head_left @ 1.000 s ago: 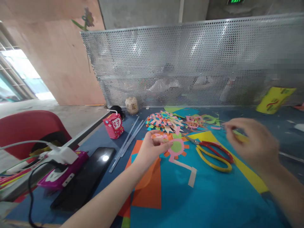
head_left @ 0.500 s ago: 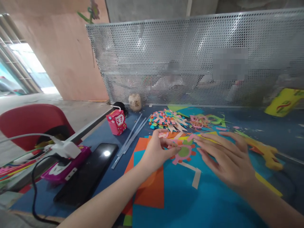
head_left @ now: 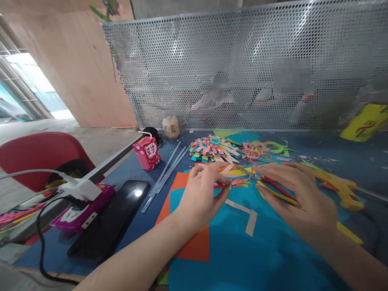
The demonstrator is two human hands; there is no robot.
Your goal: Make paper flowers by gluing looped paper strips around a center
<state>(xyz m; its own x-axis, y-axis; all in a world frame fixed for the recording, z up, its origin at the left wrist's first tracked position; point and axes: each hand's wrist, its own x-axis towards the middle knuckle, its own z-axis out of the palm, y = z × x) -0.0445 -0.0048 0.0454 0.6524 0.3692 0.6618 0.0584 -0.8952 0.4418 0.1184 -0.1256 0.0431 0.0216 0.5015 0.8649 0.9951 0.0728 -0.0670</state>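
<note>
My left hand (head_left: 201, 194) is closed in a pinch on a small pink, orange and green paper flower (head_left: 235, 182), which it holds lifted and nearly edge-on above the blue paper sheet (head_left: 242, 250). My right hand (head_left: 298, 196) hovers just to the right with its fingers spread, and its fingertips nearly touch the flower. Under those fingers lie scissors (head_left: 274, 189) with red and yellow handles. A white L-shaped paper strip (head_left: 250, 220) rests on the blue sheet below the flower.
A heap of colourful paper cut-outs (head_left: 212, 147), a yellow glue gun (head_left: 341, 186), an orange sheet (head_left: 190, 242), grey strips (head_left: 165, 173), a pink juice carton (head_left: 147, 151), a black phone (head_left: 112, 220) and a magenta power bank (head_left: 77, 210). A perforated metal screen (head_left: 242, 64) closes the back.
My right hand came in from the far right to beside the flower. My left hand lifted and tilted the flower from flat to nearly edge-on.
</note>
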